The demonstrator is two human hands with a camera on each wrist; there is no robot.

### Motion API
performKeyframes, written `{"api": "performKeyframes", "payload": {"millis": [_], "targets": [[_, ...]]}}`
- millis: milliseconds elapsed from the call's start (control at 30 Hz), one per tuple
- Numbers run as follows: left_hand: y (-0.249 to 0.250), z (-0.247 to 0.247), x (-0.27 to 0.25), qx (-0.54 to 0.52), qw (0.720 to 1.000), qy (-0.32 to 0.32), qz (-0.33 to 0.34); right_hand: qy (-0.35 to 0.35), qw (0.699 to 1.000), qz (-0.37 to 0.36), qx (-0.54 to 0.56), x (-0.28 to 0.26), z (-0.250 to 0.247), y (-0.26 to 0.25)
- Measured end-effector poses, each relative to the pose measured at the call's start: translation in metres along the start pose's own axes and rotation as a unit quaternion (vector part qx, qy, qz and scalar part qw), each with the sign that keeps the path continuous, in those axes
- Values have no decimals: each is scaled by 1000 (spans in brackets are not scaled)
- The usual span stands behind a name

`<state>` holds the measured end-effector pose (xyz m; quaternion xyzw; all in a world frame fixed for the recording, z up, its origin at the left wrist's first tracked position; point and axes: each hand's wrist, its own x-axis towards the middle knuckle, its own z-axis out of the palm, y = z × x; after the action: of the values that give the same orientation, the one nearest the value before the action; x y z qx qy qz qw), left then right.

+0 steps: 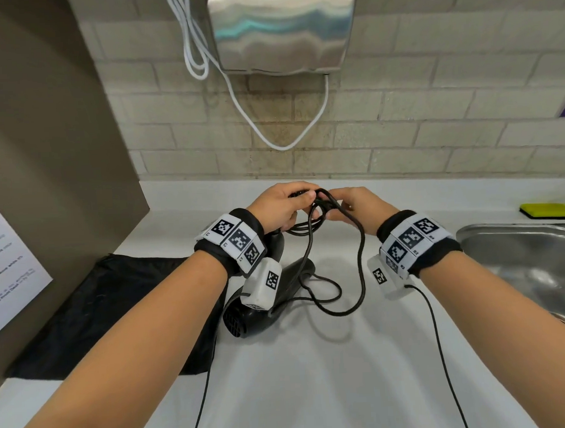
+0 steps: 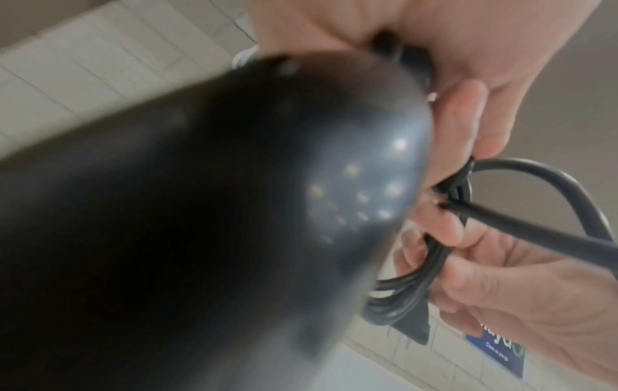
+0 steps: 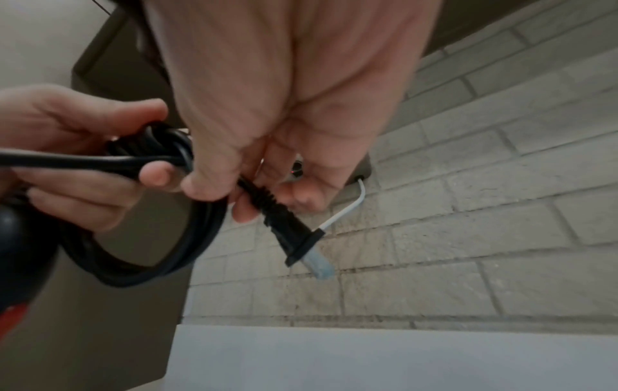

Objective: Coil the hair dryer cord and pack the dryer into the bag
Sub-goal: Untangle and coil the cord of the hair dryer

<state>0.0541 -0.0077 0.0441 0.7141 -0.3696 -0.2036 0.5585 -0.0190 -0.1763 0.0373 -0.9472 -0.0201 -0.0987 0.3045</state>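
Head view looks down and forward over both forearms at the counter (image 1: 313,358), taking in wall and sink (image 1: 519,252). Left wrist view sits very close under the left hand (image 2: 451,39), half blocked by the blurred dryer (image 2: 200,211). Right wrist view looks along the right hand (image 3: 284,92) toward the wall. All three share the cord (image 1: 320,209).

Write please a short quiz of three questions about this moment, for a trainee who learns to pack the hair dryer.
1. True or false: the hair dryer is already inside the black bag.
2. Which hand pinches the cord just behind the plug? A) left hand B) right hand
3. Fill in: the yellow sponge lies beside the ____.

Key: 1 false, it lies on the counter; 2 B, the left hand holds the coiled cord; 3 sink.
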Motion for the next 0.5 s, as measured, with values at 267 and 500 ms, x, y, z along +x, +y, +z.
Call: {"api": "performKeyframes", "payload": {"millis": [267,500], "targets": [[-5,-9,1,-21,999,43,-3,68,953,276,-101,-10,4,57],[-11,-18,2,-67,991,115,6,-68,865,441,-230,-31,30,93]]}}
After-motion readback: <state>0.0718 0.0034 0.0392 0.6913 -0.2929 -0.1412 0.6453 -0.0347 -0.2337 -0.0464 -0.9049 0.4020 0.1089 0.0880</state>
